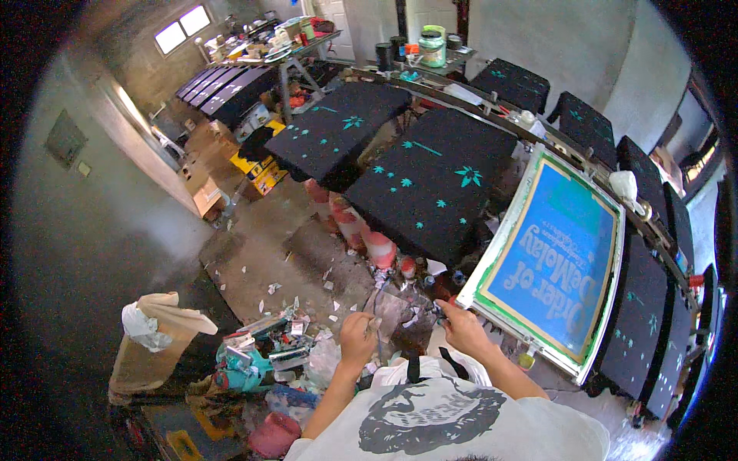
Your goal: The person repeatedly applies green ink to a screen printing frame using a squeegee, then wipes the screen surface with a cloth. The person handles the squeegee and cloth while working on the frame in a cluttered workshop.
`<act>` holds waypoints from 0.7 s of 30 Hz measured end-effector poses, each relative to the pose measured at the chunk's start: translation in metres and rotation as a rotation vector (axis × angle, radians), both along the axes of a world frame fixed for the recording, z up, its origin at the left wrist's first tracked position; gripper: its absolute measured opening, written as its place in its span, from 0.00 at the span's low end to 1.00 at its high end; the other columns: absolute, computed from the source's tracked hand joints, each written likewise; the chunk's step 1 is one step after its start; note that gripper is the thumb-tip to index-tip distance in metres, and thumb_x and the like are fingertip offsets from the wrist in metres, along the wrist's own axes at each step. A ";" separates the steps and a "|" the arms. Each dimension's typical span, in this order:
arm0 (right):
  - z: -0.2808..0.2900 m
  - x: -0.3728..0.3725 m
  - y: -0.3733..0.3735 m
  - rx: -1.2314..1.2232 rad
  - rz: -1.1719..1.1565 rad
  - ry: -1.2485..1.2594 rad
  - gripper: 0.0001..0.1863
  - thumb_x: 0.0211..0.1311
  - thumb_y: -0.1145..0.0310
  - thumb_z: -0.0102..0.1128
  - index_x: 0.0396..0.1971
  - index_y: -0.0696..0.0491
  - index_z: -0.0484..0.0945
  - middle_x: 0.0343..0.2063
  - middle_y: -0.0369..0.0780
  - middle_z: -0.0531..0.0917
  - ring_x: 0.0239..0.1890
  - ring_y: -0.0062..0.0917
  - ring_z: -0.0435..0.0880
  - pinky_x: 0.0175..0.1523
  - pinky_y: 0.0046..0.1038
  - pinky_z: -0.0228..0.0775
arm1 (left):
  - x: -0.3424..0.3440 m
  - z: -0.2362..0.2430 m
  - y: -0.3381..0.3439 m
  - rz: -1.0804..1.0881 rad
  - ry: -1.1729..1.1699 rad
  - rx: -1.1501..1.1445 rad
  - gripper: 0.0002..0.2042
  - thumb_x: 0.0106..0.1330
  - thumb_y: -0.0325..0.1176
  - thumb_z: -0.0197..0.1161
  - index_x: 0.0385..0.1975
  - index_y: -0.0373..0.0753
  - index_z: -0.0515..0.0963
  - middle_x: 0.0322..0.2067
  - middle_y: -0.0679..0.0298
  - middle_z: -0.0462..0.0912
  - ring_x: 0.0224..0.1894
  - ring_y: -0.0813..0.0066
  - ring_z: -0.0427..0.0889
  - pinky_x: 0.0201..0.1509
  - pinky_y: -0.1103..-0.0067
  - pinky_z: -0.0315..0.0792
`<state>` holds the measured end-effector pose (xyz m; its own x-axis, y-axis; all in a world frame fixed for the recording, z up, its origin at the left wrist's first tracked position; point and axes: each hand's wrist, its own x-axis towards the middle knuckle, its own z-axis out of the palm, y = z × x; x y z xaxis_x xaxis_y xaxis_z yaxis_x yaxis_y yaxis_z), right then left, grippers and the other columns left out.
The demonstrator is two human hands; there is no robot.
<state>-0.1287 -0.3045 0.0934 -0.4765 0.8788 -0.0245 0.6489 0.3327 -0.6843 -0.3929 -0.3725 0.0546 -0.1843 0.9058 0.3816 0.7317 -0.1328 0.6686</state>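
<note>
My left hand (358, 339) is closed in front of my body, its fingers curled beside a thin grey strand that hangs down. What it grips, if anything, is too small to make out. To its right, my right hand (463, 329) is closed too, with a small dark thing (439, 309) at its fingertips that I cannot name. Just beyond that hand is the lower left corner of a screen printing frame (492, 284). Its blue mesh shows lettering and has a green border. Black fabric panels (430, 173) with green leaf prints lie on boards ahead.
More printed black panels (634, 323) line the right side. Rubbish and bags (288, 353) are heaped at my left, by a cloth-draped stand (154, 346). Paper scraps litter the floor (269, 253). A cluttered table (265, 54), yellow boxes (267, 175) and a green-labelled jar (433, 50) stand farther back.
</note>
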 end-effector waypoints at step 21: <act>-0.026 -0.303 0.161 -0.184 0.641 0.139 0.18 0.56 0.73 0.66 0.49 0.51 0.82 0.35 0.50 0.86 0.38 0.47 0.86 0.44 0.41 0.78 | -0.190 -0.002 0.084 0.111 -0.198 -0.211 0.13 0.63 0.29 0.63 0.47 0.37 0.80 0.44 0.52 0.82 0.47 0.50 0.82 0.52 0.66 0.75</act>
<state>-0.4315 -0.1435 0.0675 -0.9113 0.4090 -0.0474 0.2642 0.4927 -0.8291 -0.5828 -0.2885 0.0527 -0.3388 0.9312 0.1341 0.5870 0.0978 0.8037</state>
